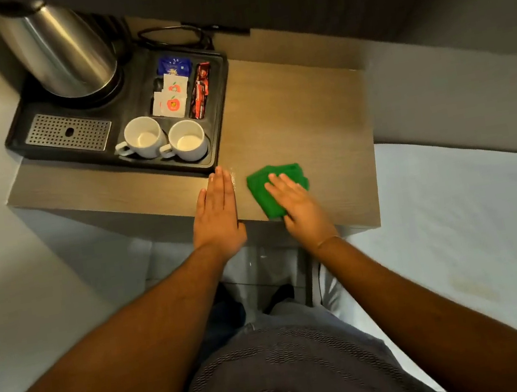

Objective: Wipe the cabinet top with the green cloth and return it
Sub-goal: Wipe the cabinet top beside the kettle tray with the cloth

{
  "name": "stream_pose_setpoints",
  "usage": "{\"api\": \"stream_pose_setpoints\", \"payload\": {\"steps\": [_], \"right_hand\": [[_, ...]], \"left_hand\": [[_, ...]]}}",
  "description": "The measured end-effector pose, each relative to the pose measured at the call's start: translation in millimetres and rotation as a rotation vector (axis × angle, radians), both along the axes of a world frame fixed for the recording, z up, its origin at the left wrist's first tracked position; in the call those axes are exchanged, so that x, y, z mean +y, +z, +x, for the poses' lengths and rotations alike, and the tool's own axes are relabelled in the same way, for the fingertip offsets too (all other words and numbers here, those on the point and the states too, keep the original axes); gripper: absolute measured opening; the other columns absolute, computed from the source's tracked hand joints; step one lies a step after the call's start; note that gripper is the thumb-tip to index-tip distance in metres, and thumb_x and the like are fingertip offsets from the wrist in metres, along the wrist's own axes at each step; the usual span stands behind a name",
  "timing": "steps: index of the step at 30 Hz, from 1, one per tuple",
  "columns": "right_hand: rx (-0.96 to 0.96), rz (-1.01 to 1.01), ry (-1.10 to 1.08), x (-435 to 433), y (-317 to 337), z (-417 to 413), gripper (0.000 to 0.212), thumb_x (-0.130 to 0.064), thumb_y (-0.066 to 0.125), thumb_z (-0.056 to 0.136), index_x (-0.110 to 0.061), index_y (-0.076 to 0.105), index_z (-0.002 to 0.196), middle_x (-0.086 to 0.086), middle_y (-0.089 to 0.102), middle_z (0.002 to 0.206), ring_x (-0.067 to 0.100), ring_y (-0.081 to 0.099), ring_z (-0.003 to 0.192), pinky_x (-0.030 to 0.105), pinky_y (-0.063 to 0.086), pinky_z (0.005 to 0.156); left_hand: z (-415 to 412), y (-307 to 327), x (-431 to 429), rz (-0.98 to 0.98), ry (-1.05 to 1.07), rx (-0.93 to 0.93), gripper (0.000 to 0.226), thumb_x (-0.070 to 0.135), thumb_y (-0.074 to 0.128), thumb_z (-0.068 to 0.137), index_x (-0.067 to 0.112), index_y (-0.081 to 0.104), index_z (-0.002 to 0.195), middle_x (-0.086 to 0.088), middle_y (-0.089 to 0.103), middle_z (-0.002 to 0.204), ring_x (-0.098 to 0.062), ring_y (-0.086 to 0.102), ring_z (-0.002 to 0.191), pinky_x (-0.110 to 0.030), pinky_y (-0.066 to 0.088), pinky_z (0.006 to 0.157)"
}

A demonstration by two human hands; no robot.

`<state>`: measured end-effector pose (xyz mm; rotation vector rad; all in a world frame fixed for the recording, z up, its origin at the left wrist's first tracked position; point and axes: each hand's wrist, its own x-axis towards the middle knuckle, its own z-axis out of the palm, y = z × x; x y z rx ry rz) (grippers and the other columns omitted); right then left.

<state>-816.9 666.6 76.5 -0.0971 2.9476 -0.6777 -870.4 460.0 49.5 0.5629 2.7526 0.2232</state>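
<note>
The green cloth [264, 188], folded, lies flat on the wooden cabinet top [298, 112] near its front edge. My right hand [298, 205] presses flat on the cloth's near half, fingers spread, palm over the cabinet's front edge. My left hand [218, 213] rests flat on the bare wood just left of the cloth, fingers together and pointing away from me, with nothing in it. A small wet sheen shows on the wood between the two hands.
A black tray [219, 114] fills the cabinet's left half, holding a steel kettle [57, 48], two white cups [145, 140], sachets [171, 94] and a metal drip grid [68, 132]. A black cable [173, 35] loops behind. A white bed [474, 214] lies right.
</note>
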Motion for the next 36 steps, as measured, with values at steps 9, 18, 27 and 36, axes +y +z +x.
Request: {"api": "stream_pose_setpoints", "payload": {"steps": [9,18,27,36], "right_hand": [[-0.045,0.045,-0.539,109.9,15.0,-167.2,0.065,0.004,0.047,0.1,-0.006,0.028,0.161,0.014,0.015,0.172,0.033,0.01,0.16,0.037,0.011,0.131],[-0.002,-0.011,-0.176,-27.3,8.0,-201.2,0.08,0.02,0.044,0.091,-0.016,0.031,0.161,0.007,0.019,0.172,0.027,0.012,0.16,0.042,0.013,0.131],[-0.026,-0.054,0.011,-58.2,-18.2,-30.7,0.082,0.01,0.062,0.085,-0.015,0.037,0.159,0.006,0.029,0.169,0.027,0.019,0.158,0.042,0.013,0.128],[-0.018,0.068,-0.082,23.3,15.5,-210.3,0.07,0.01,0.047,0.097,-0.012,0.029,0.162,0.01,0.021,0.171,0.028,0.017,0.159,0.042,0.013,0.131]], "left_hand": [[-5.9,-1.5,-1.3,-0.007,0.004,-0.081,0.12,0.032,0.067,0.092,0.007,-0.021,0.169,-0.015,-0.024,0.181,-0.033,-0.021,0.167,-0.05,-0.008,0.135],[-2.4,-2.9,-2.8,0.036,0.018,-0.07,0.121,0.026,0.066,0.086,0.007,-0.019,0.17,-0.015,-0.023,0.181,-0.031,-0.018,0.168,-0.051,-0.006,0.135],[1.7,-11.1,0.7,0.187,0.127,0.023,0.126,0.031,0.071,0.083,0.006,-0.016,0.17,-0.019,-0.022,0.181,-0.033,-0.011,0.169,-0.052,0.001,0.137],[-0.1,-1.2,4.6,0.089,0.104,-0.04,0.131,0.031,0.074,0.081,0.006,-0.02,0.169,-0.02,-0.03,0.178,-0.036,-0.016,0.168,-0.053,-0.003,0.136]]}}
